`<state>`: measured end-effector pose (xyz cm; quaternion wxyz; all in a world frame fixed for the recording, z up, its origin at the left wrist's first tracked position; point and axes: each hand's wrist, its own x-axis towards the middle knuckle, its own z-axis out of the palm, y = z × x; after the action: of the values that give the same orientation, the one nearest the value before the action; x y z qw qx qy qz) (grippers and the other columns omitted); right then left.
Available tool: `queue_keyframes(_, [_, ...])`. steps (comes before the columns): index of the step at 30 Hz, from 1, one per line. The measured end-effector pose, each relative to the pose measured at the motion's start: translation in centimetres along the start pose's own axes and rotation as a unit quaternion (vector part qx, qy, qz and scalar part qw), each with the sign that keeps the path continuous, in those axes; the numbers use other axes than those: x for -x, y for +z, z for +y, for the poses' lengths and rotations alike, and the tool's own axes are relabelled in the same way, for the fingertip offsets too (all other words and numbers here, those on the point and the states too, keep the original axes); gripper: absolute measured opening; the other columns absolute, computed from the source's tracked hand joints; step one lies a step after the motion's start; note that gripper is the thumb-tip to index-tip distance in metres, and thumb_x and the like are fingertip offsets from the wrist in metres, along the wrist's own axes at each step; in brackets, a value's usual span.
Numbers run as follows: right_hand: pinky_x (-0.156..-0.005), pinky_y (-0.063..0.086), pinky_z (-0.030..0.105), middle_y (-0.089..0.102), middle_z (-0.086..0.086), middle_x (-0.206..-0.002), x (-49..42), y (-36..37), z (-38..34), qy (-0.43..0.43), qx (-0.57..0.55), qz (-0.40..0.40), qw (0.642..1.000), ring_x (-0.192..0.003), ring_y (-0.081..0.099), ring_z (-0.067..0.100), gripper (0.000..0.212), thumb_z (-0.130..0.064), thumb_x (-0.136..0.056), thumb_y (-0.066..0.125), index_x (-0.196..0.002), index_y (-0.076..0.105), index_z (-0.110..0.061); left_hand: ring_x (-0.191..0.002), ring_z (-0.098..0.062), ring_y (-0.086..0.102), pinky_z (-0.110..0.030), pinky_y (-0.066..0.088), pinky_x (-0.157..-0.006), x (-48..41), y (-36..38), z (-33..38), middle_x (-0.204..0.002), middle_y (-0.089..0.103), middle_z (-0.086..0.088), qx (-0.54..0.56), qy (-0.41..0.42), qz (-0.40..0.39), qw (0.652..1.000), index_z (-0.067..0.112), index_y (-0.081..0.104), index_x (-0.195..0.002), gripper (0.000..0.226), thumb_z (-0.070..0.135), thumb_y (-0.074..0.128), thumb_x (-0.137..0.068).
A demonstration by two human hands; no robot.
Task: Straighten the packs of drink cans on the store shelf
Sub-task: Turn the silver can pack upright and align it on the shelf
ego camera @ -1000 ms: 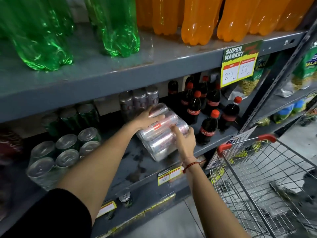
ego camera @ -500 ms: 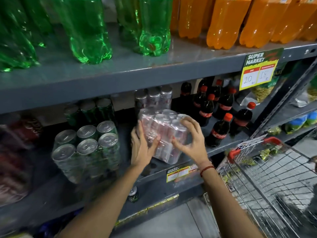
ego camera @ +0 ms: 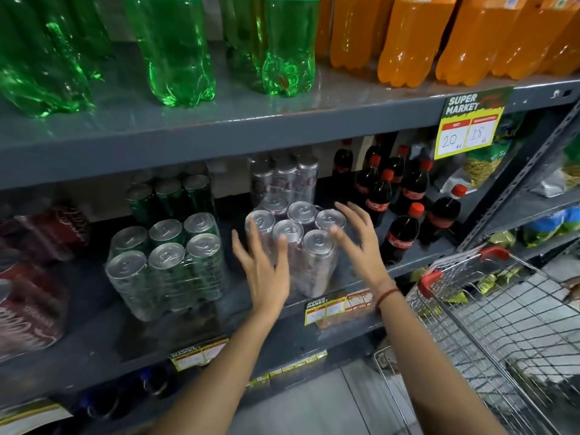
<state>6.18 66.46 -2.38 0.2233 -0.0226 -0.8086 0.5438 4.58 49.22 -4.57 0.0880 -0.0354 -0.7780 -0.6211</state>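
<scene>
A shrink-wrapped pack of silver cans stands upright near the front edge of the grey middle shelf. My left hand hovers in front of its left side with the fingers spread. Just right of the pack, my right hand is also spread, with a red thread on the wrist. Neither hand grips the pack. A second silver pack stands behind it. To the left stands a wrapped pack of green cans, with another green pack behind.
Small cola bottles with red caps stand right of the silver pack. Red can packs lie at the far left. Green bottles and orange bottles fill the upper shelf. A wire cart stands close on the right.
The silver pack, tipped on its side and held by both hands a second ago, now stands upright on the shelf. Both hands have let go and drawn back with fingers spread.
</scene>
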Motion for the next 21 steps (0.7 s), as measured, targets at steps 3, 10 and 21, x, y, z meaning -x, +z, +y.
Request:
queue_keyframes(3, [-0.107,0.041,0.040,0.051,0.000,-0.133,-3.0,-0.6,-0.5,0.065,-0.001,-0.127,0.990,-0.122,0.049,0.008,0.034,-0.041,-0.082,0.067,-0.115,0.062,-0.039,-0.146,-0.027,0.003,-0.042,0.019,-0.114,-1.2,1.8,3.2,-0.156,-0.021,-0.008,0.029,-0.148,-0.018,0.988,0.043,0.010,-0.145,0.078,0.060,0.051,-0.082])
queue_keyframes(10, [-0.106,0.042,0.035,0.055,-0.001,-0.128,-0.9,0.6,-0.5,0.091,-0.008,-0.044,0.995,-0.121,0.052,0.013,0.043,-0.031,-0.079,0.073,-0.120,0.059,-0.034,-0.145,-0.032,0.005,-0.044,0.022,-0.114,-4.9,1.7,3.1,-0.157,-0.006,-0.017,-0.053,-0.128,-0.125,0.982,0.037,0.015,-0.145,0.089,0.047,0.068,-0.074])
queue_keyframes(21, [-0.100,0.037,0.039,0.030,0.015,-0.139,4.5,6.5,-5.1,0.179,0.141,0.052,0.972,-0.121,0.045,0.040,0.074,-0.061,-0.087,0.044,-0.148,0.019,-0.027,-0.122,-0.009,0.047,-0.020,0.035,-0.099,-12.2,0.6,3.7,-0.139,0.050,0.000,-0.099,-0.015,-0.381,0.919,0.022,0.045,-0.136,0.064,0.029,0.072,-0.078])
